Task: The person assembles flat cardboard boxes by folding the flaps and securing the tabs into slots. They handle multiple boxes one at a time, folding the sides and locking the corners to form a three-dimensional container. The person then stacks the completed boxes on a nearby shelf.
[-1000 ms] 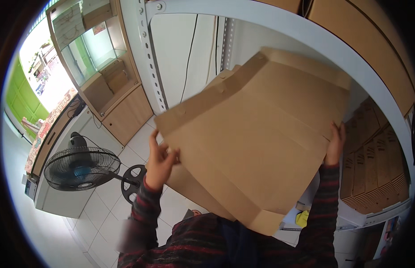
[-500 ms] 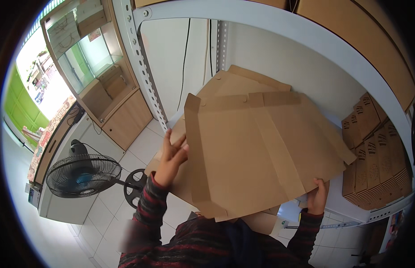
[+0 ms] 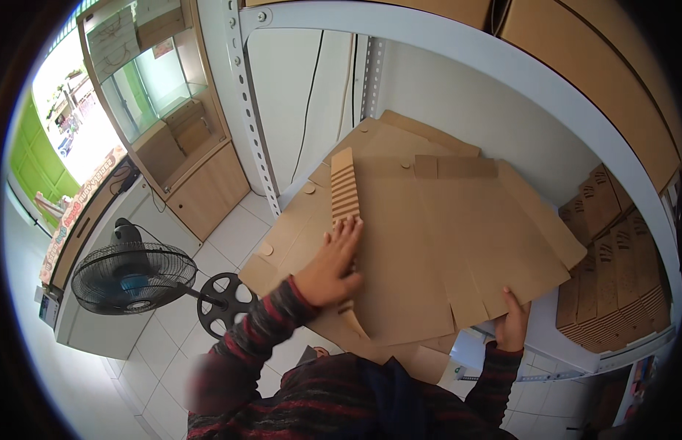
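A flat, creased brown cardboard box blank (image 3: 399,242) lies in front of me on top of other cardboard sheets (image 3: 297,213). Its left side flap (image 3: 345,183) is folded over inward, showing a striped printed face. Across that flap my left hand (image 3: 332,268) presses with fingers stretched out. My right hand (image 3: 512,323) grips the near right edge of the blank, thumb on top and the other fingers hidden beneath. Narrow flaps stand out along the far and right sides of the blank.
The sheets rest inside a grey metal shelf frame (image 3: 458,26). Folded boxes (image 3: 612,293) are stacked at the right, and larger cartons (image 3: 597,73) sit overhead. At the left stand a black fan (image 3: 135,275) and a glass-fronted cabinet (image 3: 209,176).
My left hand has moved right, from beside the raised left flap onto it, and the flap has folded inward. My right hand keeps its hold on the right edge.
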Available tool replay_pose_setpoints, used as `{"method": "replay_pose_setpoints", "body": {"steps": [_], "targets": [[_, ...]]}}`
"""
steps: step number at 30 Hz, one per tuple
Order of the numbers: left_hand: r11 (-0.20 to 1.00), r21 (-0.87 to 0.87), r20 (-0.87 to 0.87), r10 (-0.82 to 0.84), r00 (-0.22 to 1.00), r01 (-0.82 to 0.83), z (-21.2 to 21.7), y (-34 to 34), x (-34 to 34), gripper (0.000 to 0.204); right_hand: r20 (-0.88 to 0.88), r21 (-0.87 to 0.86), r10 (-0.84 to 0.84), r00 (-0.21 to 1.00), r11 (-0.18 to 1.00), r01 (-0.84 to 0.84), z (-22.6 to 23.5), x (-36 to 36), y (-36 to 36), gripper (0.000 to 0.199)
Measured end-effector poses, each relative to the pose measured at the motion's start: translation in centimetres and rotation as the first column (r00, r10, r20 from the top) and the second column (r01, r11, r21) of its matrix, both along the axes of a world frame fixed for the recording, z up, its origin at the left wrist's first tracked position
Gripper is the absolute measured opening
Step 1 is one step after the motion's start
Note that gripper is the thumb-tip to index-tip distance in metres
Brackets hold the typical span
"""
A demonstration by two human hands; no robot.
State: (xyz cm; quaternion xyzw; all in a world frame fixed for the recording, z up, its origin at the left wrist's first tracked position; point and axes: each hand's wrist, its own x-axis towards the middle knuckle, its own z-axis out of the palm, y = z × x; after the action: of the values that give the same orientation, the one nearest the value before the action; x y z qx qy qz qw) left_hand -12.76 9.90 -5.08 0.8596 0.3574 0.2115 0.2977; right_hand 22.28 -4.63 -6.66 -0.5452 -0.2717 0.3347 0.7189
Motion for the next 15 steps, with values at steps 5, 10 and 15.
{"method": "replay_pose_setpoints", "body": {"steps": [5,10,15], "targets": [[0.984,0.178,-0.167,0.06,0.984,-0.03,2.9,3.2,-4.0,0.09,0.194,0.048,-0.136,0.971,0.99,0.129,1.1,-2.8,-0.2,0.048],[0.998,0.003,-0.479,0.059,0.876,-0.066,4.6,3.2,-3.0,0.08,0.739,-0.093,0.054,0.671,0.995,0.022,4.7,-5.6,-0.6,0.039],[0.993,0.113,-0.14,0.047,0.989,-0.031,-2.1,4.0,-4.0,0.073,0.938,-0.114,0.213,0.273,0.935,-0.336,8.0,-10.7,0.9,0.071]]}}
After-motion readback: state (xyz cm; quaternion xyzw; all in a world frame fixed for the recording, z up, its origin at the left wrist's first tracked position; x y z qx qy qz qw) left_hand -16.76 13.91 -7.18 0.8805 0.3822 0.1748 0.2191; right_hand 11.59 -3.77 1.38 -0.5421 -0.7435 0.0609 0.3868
